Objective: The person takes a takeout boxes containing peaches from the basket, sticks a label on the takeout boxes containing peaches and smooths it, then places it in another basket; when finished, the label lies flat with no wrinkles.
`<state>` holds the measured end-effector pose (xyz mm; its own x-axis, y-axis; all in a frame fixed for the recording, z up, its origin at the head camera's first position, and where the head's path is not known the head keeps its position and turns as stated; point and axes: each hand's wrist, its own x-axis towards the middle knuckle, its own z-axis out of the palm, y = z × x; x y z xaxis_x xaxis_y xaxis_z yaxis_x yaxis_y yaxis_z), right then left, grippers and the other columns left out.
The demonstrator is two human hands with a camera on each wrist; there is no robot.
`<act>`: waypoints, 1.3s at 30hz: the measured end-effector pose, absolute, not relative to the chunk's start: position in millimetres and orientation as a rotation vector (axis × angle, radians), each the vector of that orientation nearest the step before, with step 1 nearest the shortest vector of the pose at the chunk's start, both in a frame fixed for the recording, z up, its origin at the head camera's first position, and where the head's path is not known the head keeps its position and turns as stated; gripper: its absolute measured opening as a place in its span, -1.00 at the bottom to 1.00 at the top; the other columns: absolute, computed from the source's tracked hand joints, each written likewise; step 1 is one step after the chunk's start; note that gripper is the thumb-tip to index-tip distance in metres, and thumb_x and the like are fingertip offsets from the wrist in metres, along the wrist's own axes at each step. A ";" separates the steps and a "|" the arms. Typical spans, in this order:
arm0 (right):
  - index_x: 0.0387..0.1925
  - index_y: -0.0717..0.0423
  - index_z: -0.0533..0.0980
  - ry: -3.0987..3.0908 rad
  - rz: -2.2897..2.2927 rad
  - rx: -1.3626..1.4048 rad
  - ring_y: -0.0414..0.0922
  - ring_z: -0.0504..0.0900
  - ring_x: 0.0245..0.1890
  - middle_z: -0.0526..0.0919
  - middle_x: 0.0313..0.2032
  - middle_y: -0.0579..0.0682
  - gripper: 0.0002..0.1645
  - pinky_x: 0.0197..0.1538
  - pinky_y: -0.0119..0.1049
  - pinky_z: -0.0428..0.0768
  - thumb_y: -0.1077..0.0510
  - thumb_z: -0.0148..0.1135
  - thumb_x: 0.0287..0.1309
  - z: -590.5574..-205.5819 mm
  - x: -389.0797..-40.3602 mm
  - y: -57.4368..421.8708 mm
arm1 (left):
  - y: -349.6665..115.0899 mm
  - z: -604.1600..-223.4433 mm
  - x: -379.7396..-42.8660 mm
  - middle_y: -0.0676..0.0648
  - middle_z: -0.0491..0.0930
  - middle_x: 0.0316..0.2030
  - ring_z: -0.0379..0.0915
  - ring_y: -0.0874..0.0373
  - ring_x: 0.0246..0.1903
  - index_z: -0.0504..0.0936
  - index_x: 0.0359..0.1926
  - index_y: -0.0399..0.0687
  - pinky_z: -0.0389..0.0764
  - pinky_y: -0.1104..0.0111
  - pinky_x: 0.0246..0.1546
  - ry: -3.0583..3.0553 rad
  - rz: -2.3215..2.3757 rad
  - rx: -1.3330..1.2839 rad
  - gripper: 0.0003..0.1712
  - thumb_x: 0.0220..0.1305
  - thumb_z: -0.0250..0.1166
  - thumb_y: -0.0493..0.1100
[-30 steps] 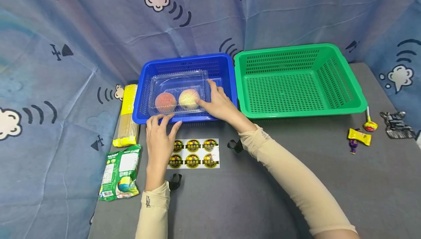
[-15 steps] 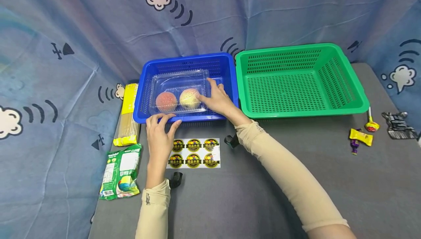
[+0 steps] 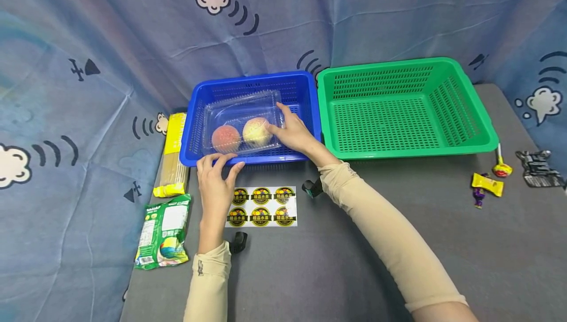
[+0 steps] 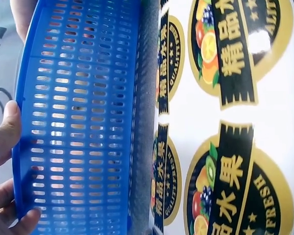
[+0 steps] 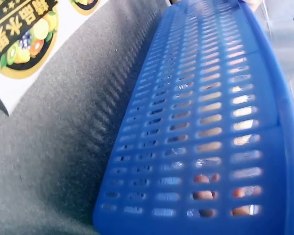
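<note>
A clear plastic box [image 3: 228, 110] sits slanted inside the blue basket [image 3: 195, 115]. In it are two round, peach-like fruits: a reddish one [image 3: 226, 139] and a pale yellow one [image 3: 257, 131]. My right hand [image 3: 293, 127] grips the box's right end, thumb on the near side beside the pale fruit and fingers on the far edge. My left hand [image 3: 215, 179] holds the basket's front rim near its left part. In the left wrist view, the thumb [image 4: 11, 122] and bent fingers meet that rim. The right wrist view shows mostly the basket's slotted wall [image 5: 201, 117].
A sheet of round fruit stickers [image 3: 261, 207] lies before the blue basket. A green basket [image 3: 407, 153] stands right of it. Noodles in a yellow pack [image 3: 173, 157] and a green snack bag [image 3: 163, 233] lie left; a lollipop [image 3: 502, 169] and yellow-wrapped candy [image 3: 487, 184] lie right.
The clear box's right end has risen a little, tilting the box, and the fruits have shifted slightly right with it. My left hand has stayed at the basket rim.
</note>
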<state>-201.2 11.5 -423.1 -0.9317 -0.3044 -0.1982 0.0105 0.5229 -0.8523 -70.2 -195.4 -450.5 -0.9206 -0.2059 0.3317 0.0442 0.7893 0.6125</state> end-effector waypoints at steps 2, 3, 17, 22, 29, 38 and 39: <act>0.71 0.00 0.00 2.462 -1.430 -0.258 0.04 0.55 -0.14 0.54 -0.11 0.18 -0.06 0.05 -0.06 0.59 -0.06 0.20 0.51 -422.3 -201.9 11.8 | -195.3 -450.8 -70.3 -0.28 0.62 0.07 0.35 -0.26 0.24 0.82 0.02 -0.10 0.35 -0.18 0.35 -2.574 -0.928 0.127 -0.57 0.32 0.47 0.09; 0.70 0.01 0.02 2.469 -1.459 -0.257 -0.01 0.49 -0.24 0.49 -0.24 0.12 -0.07 -0.05 -0.11 0.55 -0.04 0.20 0.50 -421.8 -201.8 12.0 | -195.2 -450.6 -70.1 -0.28 0.62 0.07 0.35 -0.26 0.24 0.82 0.02 -0.11 0.34 -0.18 0.36 -2.562 -0.941 0.128 -0.58 0.31 0.49 0.08; 0.66 0.02 0.16 2.602 -1.663 -0.120 -0.08 0.34 -0.24 0.35 -0.21 0.03 -0.12 -0.17 -0.25 0.33 0.07 0.24 0.41 -406.8 -191.9 24.8 | -195.0 -449.7 -68.7 -0.30 0.62 0.06 0.36 -0.27 0.23 0.83 -0.01 -0.13 0.34 -0.16 0.35 -2.533 -0.971 0.131 -0.61 0.28 0.51 0.03; 0.65 0.01 0.19 2.552 -1.807 -0.106 -0.17 0.29 -0.39 0.31 -0.35 -0.05 -0.12 -0.25 -0.30 0.32 0.11 0.25 0.39 -397.1 -186.3 38.8 | -195.6 -449.1 -68.7 -0.30 0.62 0.06 0.35 -0.28 0.23 0.83 -0.01 -0.14 0.35 -0.16 0.34 -2.532 -0.970 0.126 -0.61 0.29 0.51 0.03; 0.64 -0.07 0.23 2.447 -1.987 -0.119 -0.29 0.29 -0.51 0.32 -0.43 -0.12 -0.17 -0.36 -0.43 0.39 0.14 0.26 0.42 -376.9 -165.8 78.0 | -193.7 -448.9 -69.5 -0.31 0.62 0.07 0.35 -0.28 0.24 0.83 0.00 -0.14 0.35 -0.16 0.34 -2.547 -0.968 0.125 -0.60 0.30 0.51 0.03; 0.65 -0.25 0.20 2.371 -2.023 0.023 -0.28 0.30 -0.52 0.32 -0.32 -0.12 -0.17 -0.13 -0.38 0.78 0.13 0.23 0.46 -345.7 -124.2 151.2 | -192.1 -449.7 -69.7 -0.31 0.62 0.07 0.35 -0.28 0.23 0.84 0.00 -0.14 0.36 -0.18 0.32 -2.539 -0.964 0.112 -0.60 0.29 0.51 0.04; 0.65 -0.25 0.21 2.392 -2.007 0.030 -0.28 0.30 -0.54 0.32 -0.32 -0.12 -0.17 -0.17 -0.45 0.74 0.12 0.24 0.47 -344.4 -120.2 159.0 | -192.0 -450.0 -69.8 -0.31 0.62 0.07 0.35 -0.28 0.23 0.84 0.00 -0.14 0.36 -0.18 0.32 -2.535 -0.965 0.110 -0.60 0.29 0.51 0.04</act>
